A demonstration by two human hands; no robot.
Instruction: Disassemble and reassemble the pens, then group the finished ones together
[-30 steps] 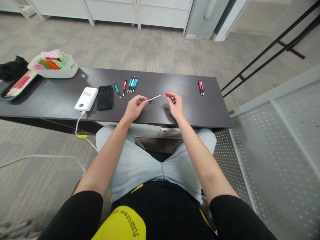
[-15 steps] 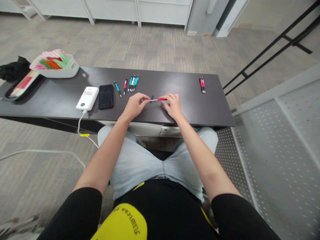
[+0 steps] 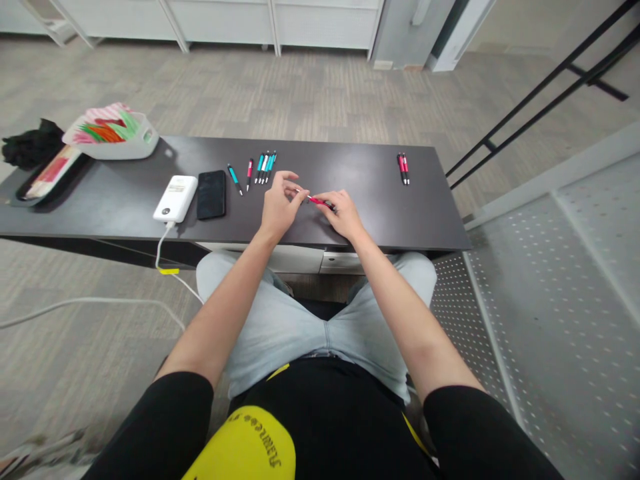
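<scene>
My right hand [image 3: 345,212] pinches the pink barrel of a pen [image 3: 318,201] over the middle of the dark table. Its black end sits among those fingers. My left hand [image 3: 278,208] has thumb and index finger closed on a thin white pen refill [image 3: 299,191] at the pen's left end, its other fingers loosely curled. A small dark piece lies on the table beneath, mostly covered by the hands. Left of my left hand lie a teal pen [image 3: 235,179], a pink pen [image 3: 249,174] and several teal and white pens [image 3: 265,167] side by side.
Two pink pens [image 3: 403,169] lie at the table's right. To the left are a black phone [image 3: 211,195], a white power bank [image 3: 175,199] with a cable, a white basket [image 3: 123,148] and a dark tray [image 3: 55,183]. A perforated panel [image 3: 545,293] stands right.
My left hand has shifted right and turned more upright, bringing its fingertips closer to my right hand. The pen now slants, its left end higher, and less of the white refill shows.
</scene>
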